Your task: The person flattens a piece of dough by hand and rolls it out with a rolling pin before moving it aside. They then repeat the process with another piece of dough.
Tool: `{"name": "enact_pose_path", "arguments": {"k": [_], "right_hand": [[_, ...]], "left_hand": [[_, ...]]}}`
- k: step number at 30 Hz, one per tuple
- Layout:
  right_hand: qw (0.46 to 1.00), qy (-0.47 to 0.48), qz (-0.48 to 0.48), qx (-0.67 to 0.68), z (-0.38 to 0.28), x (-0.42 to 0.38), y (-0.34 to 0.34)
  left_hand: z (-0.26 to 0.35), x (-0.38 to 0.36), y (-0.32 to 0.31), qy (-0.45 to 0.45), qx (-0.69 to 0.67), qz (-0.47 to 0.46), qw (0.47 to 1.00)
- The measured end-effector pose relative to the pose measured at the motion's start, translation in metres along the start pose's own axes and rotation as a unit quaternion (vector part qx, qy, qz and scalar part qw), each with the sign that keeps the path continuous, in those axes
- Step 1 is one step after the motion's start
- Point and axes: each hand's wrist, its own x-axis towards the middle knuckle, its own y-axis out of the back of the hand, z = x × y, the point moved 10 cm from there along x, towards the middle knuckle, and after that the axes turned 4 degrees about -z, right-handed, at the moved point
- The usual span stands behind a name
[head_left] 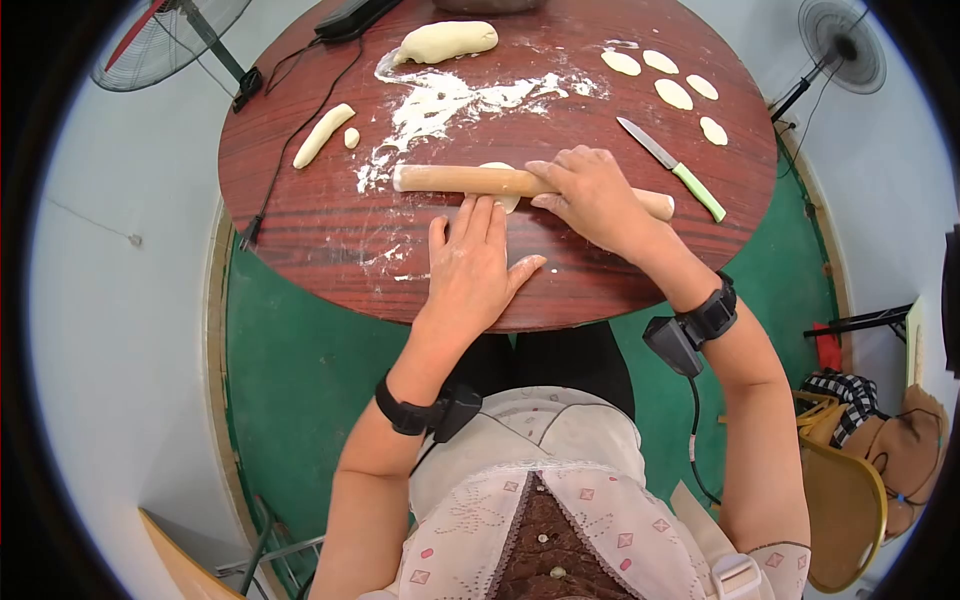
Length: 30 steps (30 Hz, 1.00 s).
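The rolling pin (448, 180) lies across the desk (330, 250) just beyond your left hand (470, 265), its long axis running left to right, its right end slightly nearer you. Beneath it sits the dough disc (509, 204), showing on both the near and far sides. Your right hand (593, 198) is closed around the pin, right of its middle. Your left lies flat, thumb spread, fingertips at the disc's near-left edge; you cannot tell whether they also touch the pin.
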Motion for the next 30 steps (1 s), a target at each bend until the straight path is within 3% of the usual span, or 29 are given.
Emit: {"name": "enact_pose_path", "arguments": {"k": [3,8,13,17,21,23,27,30], "right_hand": [[0.994,0.0,0.074,-0.076,0.003,0.008,-0.008],[0.993,-0.075,0.01,-0.093,0.037,0.047,-0.021],[0.998,-0.046,-0.03,-0.006,0.004,0.022,-0.019],[0.994,-0.04,0.03,-0.102,0.008,0.006,-0.01],[0.987,-0.144,-0.056,-0.038,0.043,0.007,-0.011],[0.993,-0.112,-0.035,-0.004,0.046,0.001,-0.004],[0.994,-0.075,-0.065,0.037,0.026,-0.004,0.003],[0.995,-0.069,-0.049,0.054,0.012,-0.006,-0.002]], "left_hand": [[-0.005,-0.002,-0.005,0.022,-0.005,0.0,1.0],[-0.018,-0.001,-0.009,0.039,-0.015,0.016,0.999],[-0.029,0.0,-0.007,0.045,-0.012,0.012,0.999],[-0.029,-0.001,-0.007,0.05,-0.046,-0.036,0.997],[-0.035,0.002,-0.002,-0.014,-0.101,-0.087,0.991],[-0.042,0.003,0.0,-0.044,-0.132,-0.122,0.983],[-0.04,-0.001,0.016,-0.082,-0.127,-0.054,0.987],[-0.027,-0.014,0.023,-0.008,-0.13,0.008,0.992]]}}
